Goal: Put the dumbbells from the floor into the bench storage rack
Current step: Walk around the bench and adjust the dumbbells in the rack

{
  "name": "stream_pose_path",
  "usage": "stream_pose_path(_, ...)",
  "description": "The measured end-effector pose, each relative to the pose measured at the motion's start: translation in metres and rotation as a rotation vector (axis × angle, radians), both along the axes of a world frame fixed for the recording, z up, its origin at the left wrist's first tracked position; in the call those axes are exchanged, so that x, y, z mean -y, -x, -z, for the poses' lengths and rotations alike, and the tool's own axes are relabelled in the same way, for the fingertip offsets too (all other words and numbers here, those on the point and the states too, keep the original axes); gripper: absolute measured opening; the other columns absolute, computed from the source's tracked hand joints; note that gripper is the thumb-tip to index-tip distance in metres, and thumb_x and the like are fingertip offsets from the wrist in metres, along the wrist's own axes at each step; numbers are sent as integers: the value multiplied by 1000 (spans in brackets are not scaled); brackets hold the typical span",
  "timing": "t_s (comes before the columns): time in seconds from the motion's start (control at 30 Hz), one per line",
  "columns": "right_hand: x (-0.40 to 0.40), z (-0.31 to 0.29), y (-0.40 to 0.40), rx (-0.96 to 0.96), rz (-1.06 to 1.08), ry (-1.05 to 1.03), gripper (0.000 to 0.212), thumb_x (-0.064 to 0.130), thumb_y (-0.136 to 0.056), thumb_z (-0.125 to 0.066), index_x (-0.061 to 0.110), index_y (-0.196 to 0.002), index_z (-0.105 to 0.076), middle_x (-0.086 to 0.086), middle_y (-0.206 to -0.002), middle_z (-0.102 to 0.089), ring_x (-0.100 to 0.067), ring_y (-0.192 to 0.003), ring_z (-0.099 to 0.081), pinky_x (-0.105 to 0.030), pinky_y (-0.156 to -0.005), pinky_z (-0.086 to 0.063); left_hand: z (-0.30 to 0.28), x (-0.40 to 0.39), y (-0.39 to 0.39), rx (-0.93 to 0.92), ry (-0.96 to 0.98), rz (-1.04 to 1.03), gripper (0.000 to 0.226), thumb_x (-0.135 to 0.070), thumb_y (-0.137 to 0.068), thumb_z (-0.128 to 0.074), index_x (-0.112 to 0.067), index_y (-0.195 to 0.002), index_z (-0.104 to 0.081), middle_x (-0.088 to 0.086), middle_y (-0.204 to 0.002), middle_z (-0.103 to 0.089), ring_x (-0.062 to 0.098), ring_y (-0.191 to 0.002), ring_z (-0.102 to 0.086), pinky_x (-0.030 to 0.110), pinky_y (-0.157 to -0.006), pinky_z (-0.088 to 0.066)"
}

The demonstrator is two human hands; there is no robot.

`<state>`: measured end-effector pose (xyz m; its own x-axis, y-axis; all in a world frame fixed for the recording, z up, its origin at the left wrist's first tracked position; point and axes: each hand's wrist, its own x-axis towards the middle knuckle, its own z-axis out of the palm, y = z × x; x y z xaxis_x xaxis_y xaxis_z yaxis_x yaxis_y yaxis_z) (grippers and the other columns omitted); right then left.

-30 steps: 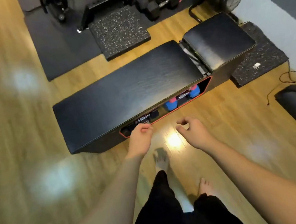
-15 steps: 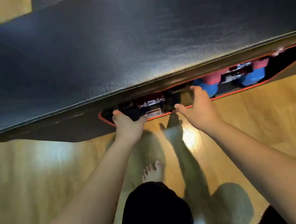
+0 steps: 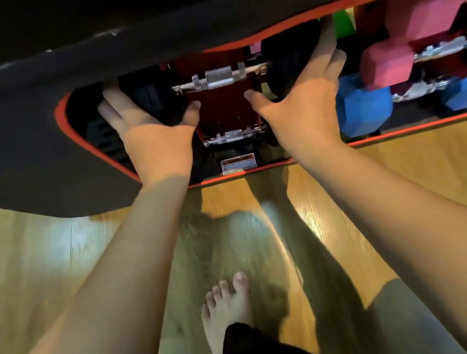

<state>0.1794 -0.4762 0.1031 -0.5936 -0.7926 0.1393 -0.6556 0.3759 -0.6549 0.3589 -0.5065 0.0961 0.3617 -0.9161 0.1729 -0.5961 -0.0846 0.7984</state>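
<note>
A bare foot (image 3: 228,309) stands on the wood floor (image 3: 27,270). Both hands reach into the bench (image 3: 40,164) rack opening: left hand (image 3: 151,128) and right hand (image 3: 303,104) each grip a black head of one dumbbell (image 3: 218,76). Just right of it lie pink (image 3: 388,62) and blue (image 3: 363,108) dumbbells.

The scene is lit warmly from above. The bench (image 3: 40,164) is left almost black, and its storage opening is dim. Glare patches are thrown on the wooden floor (image 3: 427,170), crossed by arm shadows. Motion blur is seen near the bare foot (image 3: 227,309). Wide-angle bending is noticed at the edges.
</note>
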Motion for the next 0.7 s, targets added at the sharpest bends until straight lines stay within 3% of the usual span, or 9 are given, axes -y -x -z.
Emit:
stream_pose_path(0.13,3,0,-3,-21,12,-18,119,60,-69,-71,0,-150,-7,-20,-152,-15,-36,-131,-34,-37,-101,-41,-4,1,0,26,70,-2,118,-55,-59,-83,-4,-146,-21,17,-148,-30,21,-130,-45,16,-105,-35)
stream_pose_path(0.3,2,-3,-4,-8,0,-33,119,58,-69,-71,-2,-149,-6,-21,-152,-14,-36,-130,-34,-40,-103,-42,-6,2,-1,95,27,26,123,-60,-63,-79,1,-148,-15,17,-150,-27,23,-138,-35,16,-110,-26)
stream_pose_path(0.37,1,-3,-2,2,-17,-23,120,60,-68,-72,-3,-147,-9,-21,-151,-15,-37,-130,-35,-43,-102,-44,-6,0,-3,78,27,29,124,-61,-60,-80,-4,-149,-15,15,-150,-28,21,-135,-39,18,-109,-31)
stream_pose_path(0.47,-7,2,5,39,-39,14,128,69,-60,-75,10,-151,-7,-17,-151,-19,-35,-134,-33,-39,-100,-41,1,-7,-9,-66,53,55,135,-61,-54,-85,-22,-153,-3,8,-159,-18,8,-140,-27,5,-107,-18)
stream_pose_path(0.53,-18,13,11,168,-1,103,133,66,-56,-79,19,-152,-1,-10,-150,-23,-28,-137,-29,-31,-101,-33,14,-15,-15,-236,42,56,135,-55,-53,-90,-34,-152,-1,-1,-162,-10,8,-145,-18,16,-115,-14)
stream_pose_path(0.6,-30,30,15,278,44,79,135,61,-58,-81,19,-154,4,-8,-148,-25,-25,-138,-27,-33,-108,-28,36,-24,-17,-329,-71,32,136,-44,-56,-92,-30,-154,1,0,-162,-9,15,-148,-19,32,-120,-19)
stream_pose_path(0.7,-35,56,10,215,16,-163,132,56,-61,-82,20,-154,4,-14,-146,-28,-37,-132,-35,-48,-104,-37,71,-30,-12,-139,-289,24,133,-40,-59,-92,-14,-155,-4,11,-154,-21,24,-144,-27,36,-119,-24)
